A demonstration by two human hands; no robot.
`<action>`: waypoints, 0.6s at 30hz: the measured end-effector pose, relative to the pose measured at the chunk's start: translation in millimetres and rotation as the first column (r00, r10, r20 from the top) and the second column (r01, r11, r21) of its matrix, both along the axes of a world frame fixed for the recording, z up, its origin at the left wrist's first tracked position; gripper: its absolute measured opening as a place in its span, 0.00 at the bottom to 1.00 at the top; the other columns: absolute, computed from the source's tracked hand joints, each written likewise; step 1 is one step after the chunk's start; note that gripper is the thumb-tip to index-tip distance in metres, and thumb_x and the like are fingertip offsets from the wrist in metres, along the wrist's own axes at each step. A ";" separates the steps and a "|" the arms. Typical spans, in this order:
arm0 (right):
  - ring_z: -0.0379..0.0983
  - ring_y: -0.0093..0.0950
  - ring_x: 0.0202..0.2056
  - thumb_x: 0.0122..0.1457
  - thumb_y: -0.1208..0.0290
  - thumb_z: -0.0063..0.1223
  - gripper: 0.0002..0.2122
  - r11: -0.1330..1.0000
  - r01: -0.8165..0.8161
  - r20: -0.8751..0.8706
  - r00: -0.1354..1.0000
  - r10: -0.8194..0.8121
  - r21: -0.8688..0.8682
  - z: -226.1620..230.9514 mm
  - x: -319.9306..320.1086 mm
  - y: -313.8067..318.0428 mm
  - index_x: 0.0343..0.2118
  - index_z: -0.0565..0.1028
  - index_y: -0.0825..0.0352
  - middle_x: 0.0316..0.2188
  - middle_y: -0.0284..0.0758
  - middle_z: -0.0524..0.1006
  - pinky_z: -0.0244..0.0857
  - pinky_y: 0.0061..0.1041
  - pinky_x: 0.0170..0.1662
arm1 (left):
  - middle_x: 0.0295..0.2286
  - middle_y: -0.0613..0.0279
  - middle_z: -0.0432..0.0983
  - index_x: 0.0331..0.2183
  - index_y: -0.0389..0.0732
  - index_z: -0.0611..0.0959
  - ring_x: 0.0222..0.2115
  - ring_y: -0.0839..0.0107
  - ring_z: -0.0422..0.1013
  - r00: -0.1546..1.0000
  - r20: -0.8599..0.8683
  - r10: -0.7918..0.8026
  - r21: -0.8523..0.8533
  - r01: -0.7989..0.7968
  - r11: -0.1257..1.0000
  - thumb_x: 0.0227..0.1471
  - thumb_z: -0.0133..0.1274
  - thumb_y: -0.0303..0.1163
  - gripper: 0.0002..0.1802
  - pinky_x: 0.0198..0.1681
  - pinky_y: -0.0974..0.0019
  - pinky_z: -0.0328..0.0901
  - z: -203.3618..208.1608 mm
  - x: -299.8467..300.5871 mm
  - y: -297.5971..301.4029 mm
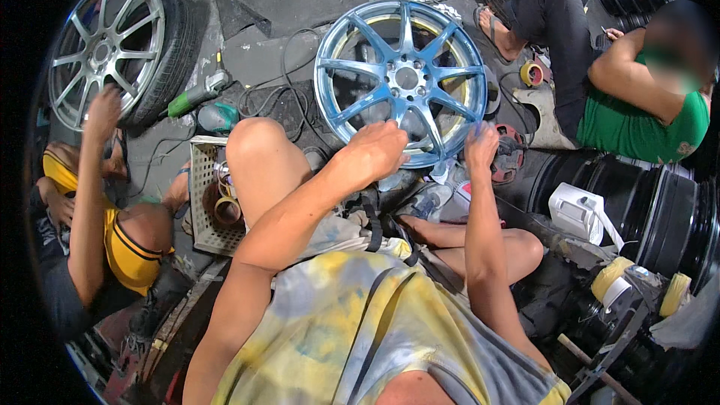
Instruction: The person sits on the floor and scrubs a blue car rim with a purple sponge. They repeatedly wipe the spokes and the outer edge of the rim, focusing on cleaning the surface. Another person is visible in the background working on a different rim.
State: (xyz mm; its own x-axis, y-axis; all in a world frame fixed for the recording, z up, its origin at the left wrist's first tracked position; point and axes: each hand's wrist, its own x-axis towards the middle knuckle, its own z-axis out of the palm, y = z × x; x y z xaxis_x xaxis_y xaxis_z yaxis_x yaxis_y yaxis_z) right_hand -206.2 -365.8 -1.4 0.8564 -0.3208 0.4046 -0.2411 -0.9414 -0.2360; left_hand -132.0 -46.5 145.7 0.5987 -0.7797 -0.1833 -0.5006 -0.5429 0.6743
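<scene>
A blue alloy wheel rim (351, 65) with several spokes lies face up in front of me, its hub bare silver. My left hand (375, 151) is closed in a fist over its near edge, beside a lower spoke; whatever it holds, if anything, is hidden. At the near right edge, my right hand (481, 148) has its fingers closed on the wheel rim. A faint bluish blur shows at those fingertips.
To the left, a person in a yellow cap (135, 255) reaches toward a silver wheel (105, 51) beside a tyre (169, 67). A green angle grinder (196, 96) and plastic basket (204, 214) are nearer. On the right, a person in green (637, 124) sits near black rims (630, 187) and a white box (577, 211).
</scene>
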 end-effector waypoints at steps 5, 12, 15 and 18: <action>0.71 0.55 0.34 0.59 0.71 0.54 0.09 0.992 -0.011 -0.103 0.994 0.024 0.123 5.7 -5.8 8.0 0.30 0.72 0.73 0.31 0.51 0.72 0.64 0.51 0.37 | 0.36 0.38 0.78 0.31 0.28 0.84 0.40 0.41 0.76 0.996 -0.085 0.005 0.062 0.000 0.998 0.54 0.62 0.40 0.19 0.45 0.49 0.71 4.0 2.4 2.3; 0.75 0.51 0.33 0.56 0.75 0.57 0.05 0.980 -0.052 -0.114 0.991 0.075 0.193 27.2 17.7 -22.7 0.28 0.79 0.71 0.28 0.50 0.77 0.68 0.46 0.38 | 0.34 0.36 0.80 0.32 0.27 0.85 0.39 0.41 0.77 0.992 -0.117 0.046 0.156 -0.027 0.987 0.55 0.60 0.42 0.22 0.46 0.48 0.72 -11.0 12.0 5.7; 0.76 0.46 0.32 0.57 0.67 0.60 0.10 0.959 0.150 -0.054 0.989 -0.141 0.242 57.7 26.1 -39.4 0.32 0.80 0.72 0.30 0.48 0.79 0.68 0.41 0.38 | 0.35 0.36 0.80 0.33 0.28 0.85 0.40 0.42 0.78 0.973 -0.136 0.187 0.291 -0.141 0.946 0.55 0.60 0.44 0.23 0.47 0.49 0.72 -26.2 11.6 17.2; 0.77 0.46 0.34 0.56 0.62 0.62 0.15 0.950 0.131 -0.015 0.991 -0.132 0.283 78.0 50.6 -42.5 0.37 0.81 0.71 0.31 0.48 0.79 0.68 0.40 0.41 | 0.39 0.37 0.80 0.37 0.28 0.85 0.43 0.43 0.77 0.959 -0.086 0.271 0.376 -0.220 0.900 0.55 0.60 0.46 0.26 0.48 0.49 0.72 -35.9 16.5 20.3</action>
